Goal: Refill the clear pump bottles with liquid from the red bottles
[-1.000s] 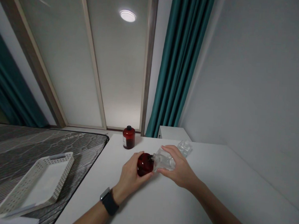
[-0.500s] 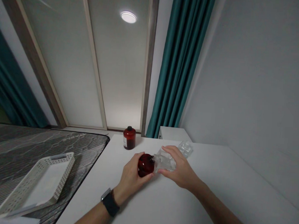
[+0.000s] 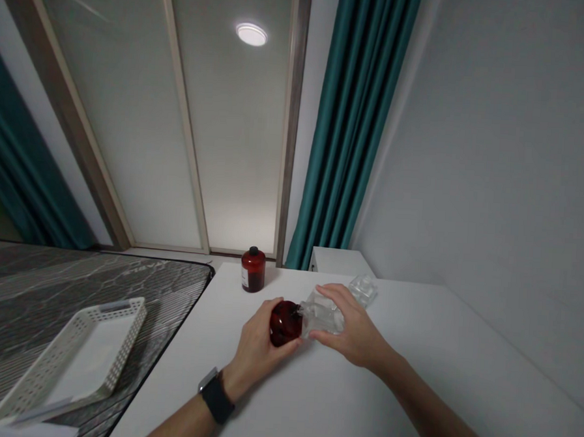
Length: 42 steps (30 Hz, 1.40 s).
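Note:
Over the white table, my left hand is wrapped round a dark red glass bottle, tilted with its neck to the right. My right hand grips a clear glass bottle lying sideways, its mouth against the red bottle's neck. The exact fit where the two meet is too small to make out. Behind my right hand a clear glass piece rests on the table. A second red bottle with a black cap and a white label stands upright at the table's far left.
To the left, a white perforated basket sits on a grey patterned surface beside the table. A white cabinet stands behind the table's far edge. Teal curtain, frosted sliding doors and a grey wall bound the space.

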Available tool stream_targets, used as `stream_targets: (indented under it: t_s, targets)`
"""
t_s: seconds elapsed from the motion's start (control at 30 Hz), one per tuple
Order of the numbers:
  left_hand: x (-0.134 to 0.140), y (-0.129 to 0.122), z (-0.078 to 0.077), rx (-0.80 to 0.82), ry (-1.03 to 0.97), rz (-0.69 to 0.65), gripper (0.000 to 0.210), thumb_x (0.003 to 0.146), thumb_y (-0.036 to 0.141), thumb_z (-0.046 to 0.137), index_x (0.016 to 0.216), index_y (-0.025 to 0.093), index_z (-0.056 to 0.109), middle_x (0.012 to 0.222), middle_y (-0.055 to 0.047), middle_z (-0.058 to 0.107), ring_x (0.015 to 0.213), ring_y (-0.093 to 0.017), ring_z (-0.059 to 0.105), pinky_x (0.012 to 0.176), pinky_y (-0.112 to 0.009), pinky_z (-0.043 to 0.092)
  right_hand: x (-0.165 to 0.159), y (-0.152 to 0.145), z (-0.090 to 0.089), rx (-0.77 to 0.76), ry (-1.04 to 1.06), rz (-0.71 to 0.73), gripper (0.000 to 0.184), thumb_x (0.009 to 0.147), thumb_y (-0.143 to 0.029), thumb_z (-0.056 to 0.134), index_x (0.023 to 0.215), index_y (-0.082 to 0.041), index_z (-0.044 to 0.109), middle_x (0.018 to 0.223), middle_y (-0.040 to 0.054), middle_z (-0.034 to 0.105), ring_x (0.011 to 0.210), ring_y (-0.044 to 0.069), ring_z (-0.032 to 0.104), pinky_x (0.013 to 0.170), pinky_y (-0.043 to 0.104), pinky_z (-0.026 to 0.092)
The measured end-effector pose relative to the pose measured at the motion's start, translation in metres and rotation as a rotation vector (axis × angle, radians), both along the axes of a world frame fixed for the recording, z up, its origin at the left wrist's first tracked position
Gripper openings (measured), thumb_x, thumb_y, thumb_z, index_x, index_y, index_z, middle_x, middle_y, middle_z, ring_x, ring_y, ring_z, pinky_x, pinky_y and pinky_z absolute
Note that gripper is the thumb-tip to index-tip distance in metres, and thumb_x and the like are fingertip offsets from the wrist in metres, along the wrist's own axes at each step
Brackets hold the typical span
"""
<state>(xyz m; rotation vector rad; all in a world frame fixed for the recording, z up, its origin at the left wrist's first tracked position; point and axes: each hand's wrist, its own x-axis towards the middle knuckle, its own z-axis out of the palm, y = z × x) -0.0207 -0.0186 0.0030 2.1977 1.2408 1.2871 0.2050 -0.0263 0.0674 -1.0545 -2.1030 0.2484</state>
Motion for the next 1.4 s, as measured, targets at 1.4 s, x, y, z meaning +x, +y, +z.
stream_targets:
  t_s: [1.4]
  targets:
    - [0.006, -0.005, 0.001, -0.062, -0.127, -0.012, 0.063, 0.074, 0.032, 0.077, 0.128, 0.020, 0.046, 0.120, -0.010, 0.064, 0.107, -0.027, 0.066, 0.093, -0.043, 0.055, 0.002, 0.000, 0.011, -0.030, -0.054, 0.006, 0.065, 0.076, -0.032, 0.078, 0.135, -0.022, 0.051, 0.129, 0.0141, 0.057, 0.123, 0.030, 0.055, 0.106, 0.051, 0.047]
